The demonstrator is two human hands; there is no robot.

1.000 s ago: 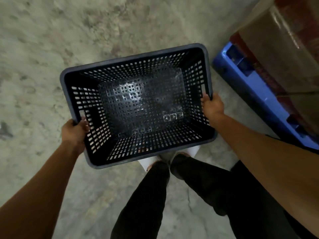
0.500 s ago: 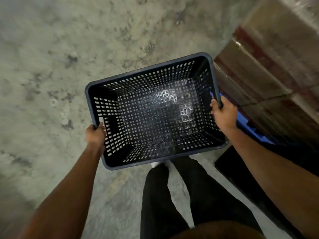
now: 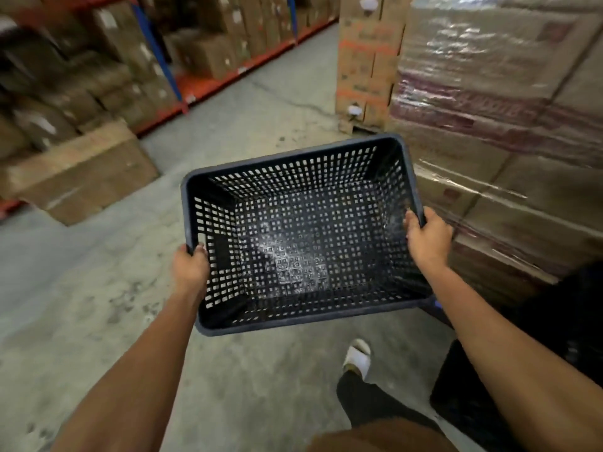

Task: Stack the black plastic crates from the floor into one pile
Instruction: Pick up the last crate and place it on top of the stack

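Black plastic crate (image 3: 303,236) is frame center, held up off the concrete floor (image 3: 98,305), open side up, empty, perforated walls and base, rim tipped a bit so the far-right corner sits highest. Left hand (image 3: 191,272) at the crate's 9 o'clock short side, grip clamped on the rim, fingers (image 3: 195,248) hooked over the edge near a handle slot. Right hand (image 3: 427,238) at the crate's 3 o'clock short side, grip also clamped on the rim, thumb inside the wall. Both bare forearms run back toward 6 o'clock.

Under the crate at 6 o'clock: a dark trouser leg and a white shoe (image 3: 357,357) on the floor. At 4 o'clock, low right, a dark mesh-looking object (image 3: 463,396), mostly hidden by the right arm; cannot tell if it is another crate. At 2 to 3 o'clock, just beside the crate, a shrink-wrapped pallet of cartons (image 3: 509,132). At 12 o'clock, behind it, a stack of cartons with orange print (image 3: 365,60). At 9 to 10 o'clock, a large cardboard box (image 3: 85,171), well apart from the crate. At 11 o'clock, racking with blue uprights and orange beams (image 3: 228,73), loaded with brown boxes, blurred.
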